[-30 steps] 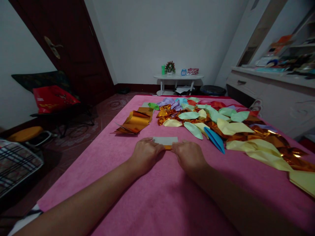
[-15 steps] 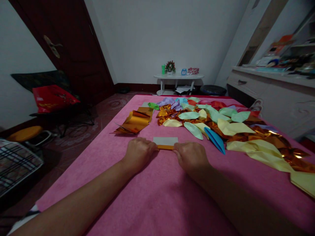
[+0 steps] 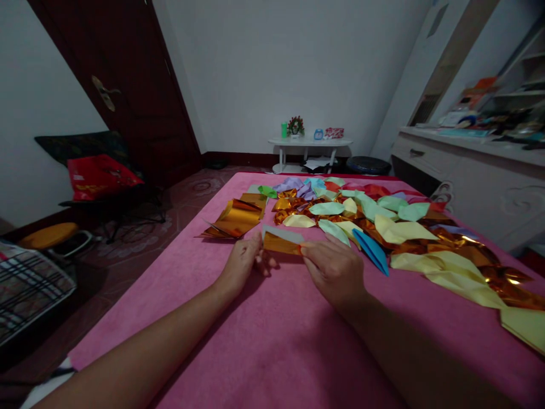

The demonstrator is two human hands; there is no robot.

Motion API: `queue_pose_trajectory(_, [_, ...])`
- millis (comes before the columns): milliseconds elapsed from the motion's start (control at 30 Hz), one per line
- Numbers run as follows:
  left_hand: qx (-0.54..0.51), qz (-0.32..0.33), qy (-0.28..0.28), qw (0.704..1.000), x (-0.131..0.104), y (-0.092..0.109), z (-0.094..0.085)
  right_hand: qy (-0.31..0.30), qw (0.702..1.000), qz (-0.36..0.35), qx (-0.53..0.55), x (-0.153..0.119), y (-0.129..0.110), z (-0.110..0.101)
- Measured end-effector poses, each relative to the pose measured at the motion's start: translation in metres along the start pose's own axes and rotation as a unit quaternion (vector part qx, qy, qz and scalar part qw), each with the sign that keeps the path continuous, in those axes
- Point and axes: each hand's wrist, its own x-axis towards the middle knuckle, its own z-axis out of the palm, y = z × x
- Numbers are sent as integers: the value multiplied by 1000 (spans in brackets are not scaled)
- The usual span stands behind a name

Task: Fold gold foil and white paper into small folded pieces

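A small strip of gold foil paper [image 3: 281, 244] with a pale grey reverse is folded lengthwise and held at a slant just above the pink cloth. My right hand [image 3: 336, 267] pinches its right end between thumb and fingers. At the left end, the thumb and forefinger of my left hand [image 3: 243, 262] meet the paper's edge, while the other fingers curl loosely below. Just beyond my left hand lies a stack of gold foil sheets [image 3: 236, 218], its edges curling up. A blue folded paper [image 3: 370, 251] rests to the right of my right hand.
Folded papers in pale green [image 3: 327, 208], yellow [image 3: 451, 272], purple and shiny gold spread over the table's [image 3: 179, 318] far and right parts. Behind stands a small white table [image 3: 309, 141]. A chair with a red bag [image 3: 102, 177] is at left, a white cabinet [image 3: 464, 165] at right.
The gold strip has gone from lying flat to being raised and tilted, with more of its gold side showing. My left hand has turned and its lower fingers have loosened. The view has shifted slightly.
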Motion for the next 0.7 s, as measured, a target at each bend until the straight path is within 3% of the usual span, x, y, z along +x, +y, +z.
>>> queue_pose_trajectory(167, [-111,-44,4,993,3,5,5,55,997,-38,46,-1,4,6])
queue_pose_trajectory(233, [-121,-36,21,992,4,4,6,53,995,4,87,-1,5,10])
queue_pose_trajectory(300, [-122,-18,49,991,5,1,7,58,981,96,155,-1,6,13])
queue_pose_trajectory(367, [-130,-2,79,988,7,-2,7,68,943,213,248,0,5,15])
queue_pose_trajectory(433, [-141,4,96,985,9,-4,8,69,879,304,361,2,3,16])
queue_pose_trajectory(567, [-125,16,78,989,8,-4,10,21,766,361,532,6,-4,17])
queue_pose_trajectory(633, [-122,25,49,991,7,-2,12,-18,741,374,556,7,-7,18])
queue_pose_trajectory(700, [-128,28,28,991,5,-1,13,-40,738,389,550,7,-8,18])
